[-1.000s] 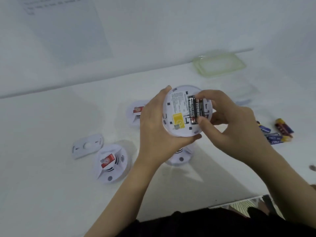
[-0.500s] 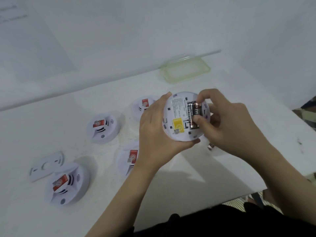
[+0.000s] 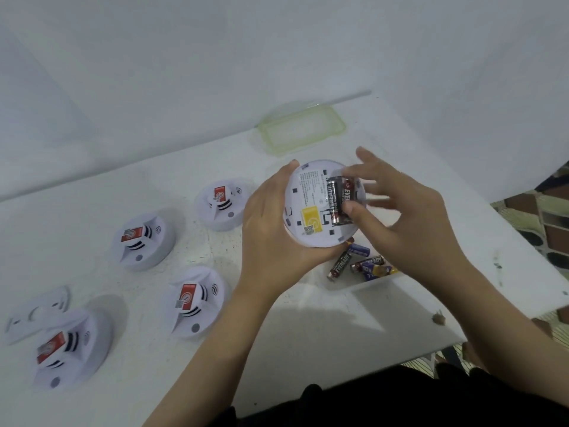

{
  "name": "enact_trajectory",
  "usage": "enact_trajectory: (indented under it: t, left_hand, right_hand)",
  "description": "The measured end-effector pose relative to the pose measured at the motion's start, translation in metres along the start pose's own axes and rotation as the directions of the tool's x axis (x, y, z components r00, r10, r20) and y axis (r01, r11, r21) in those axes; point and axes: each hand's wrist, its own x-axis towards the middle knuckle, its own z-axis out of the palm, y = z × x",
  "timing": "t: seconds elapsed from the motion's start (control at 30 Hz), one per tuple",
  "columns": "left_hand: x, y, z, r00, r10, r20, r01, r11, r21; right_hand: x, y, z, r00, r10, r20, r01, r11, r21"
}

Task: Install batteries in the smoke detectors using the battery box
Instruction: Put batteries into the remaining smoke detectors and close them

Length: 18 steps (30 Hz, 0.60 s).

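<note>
Two batteries (image 3: 338, 201) sit side by side in the slot on the back of a detector (image 3: 311, 208). The left hand (image 3: 271, 232) holds this detector above the table (image 3: 308, 328) with its back to the camera. That hand grips the left edge, with one fingertip at the top rim and others curled under the bottom. A yellow sticker (image 3: 311, 218) shows just left of the batteries' lower ends.

The right hand (image 3: 403, 220) is spread wide on the detector's right side and grips nothing; its fingers are fairly straight and blurred. Its thumb tip touches the right-hand battery near the lower end.

Under the hands, loose batteries (image 3: 358, 264) lie jumbled in a clear box (image 3: 374, 281) that is hard to make out against the white top. A green-rimmed lid (image 3: 303, 131) lies flat at the far edge, by the wall.

Four more detectors stand on the table to the left, each with a red tag on top — far (image 3: 223, 200), middle (image 3: 143, 238), near centre (image 3: 192, 300) and near left (image 3: 66, 346). A white plate (image 3: 37, 312) lies just beside the near-left one, partly behind it.
</note>
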Motion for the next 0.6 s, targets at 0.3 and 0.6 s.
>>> enact_trajectory:
  t: [0.3,0.6]
  left_hand:
    - [-0.001,-0.01,0.017,0.99,-0.131,0.053,0.134,0.989,-0.067]
    - [0.006,-0.003,0.013,0.983,-0.127,0.129,0.131,0.991,-0.021]
  right_hand:
    - [-0.009,0.016,-0.029,0.997,0.01,-0.076,-0.011,1.0,-0.005]
    - [0.001,0.034,-0.034,0.952,-0.151,0.267,0.248,0.889,-0.384]
